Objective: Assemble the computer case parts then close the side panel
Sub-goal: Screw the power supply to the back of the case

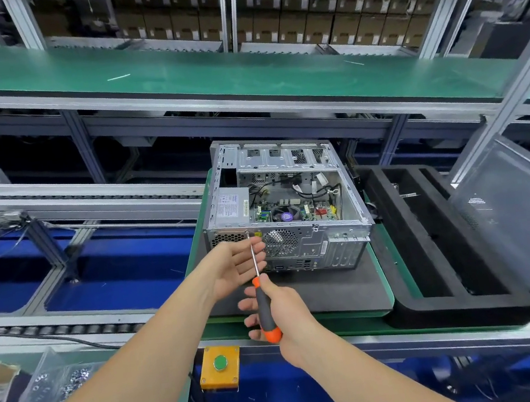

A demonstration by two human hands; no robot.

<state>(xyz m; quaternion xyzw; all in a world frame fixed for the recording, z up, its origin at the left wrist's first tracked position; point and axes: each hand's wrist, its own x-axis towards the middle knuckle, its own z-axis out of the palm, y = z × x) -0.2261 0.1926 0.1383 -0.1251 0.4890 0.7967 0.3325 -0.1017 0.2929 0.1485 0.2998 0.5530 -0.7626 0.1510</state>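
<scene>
- Hold the screwdriver [262, 299] in a straight line with the screw on the top back edge of the computer case [291, 204].
- Keep the right hand [289, 315] curled tight round the orange and black handle; push a bit while turning.
- Steady the thin metal shaft with the left hand [231, 266]: thumb and first finger lightly pinching near the tip, other fingers loose.
- Go slow; probably less chance of slipping.
- Silver, on its side on a dark mat [319, 291], open on top, showing wires, a green board and a fan.
- Not closed yet; probably the side panel [522, 217], grey, well apart on the right, at a black foam tray [390, 218].
</scene>
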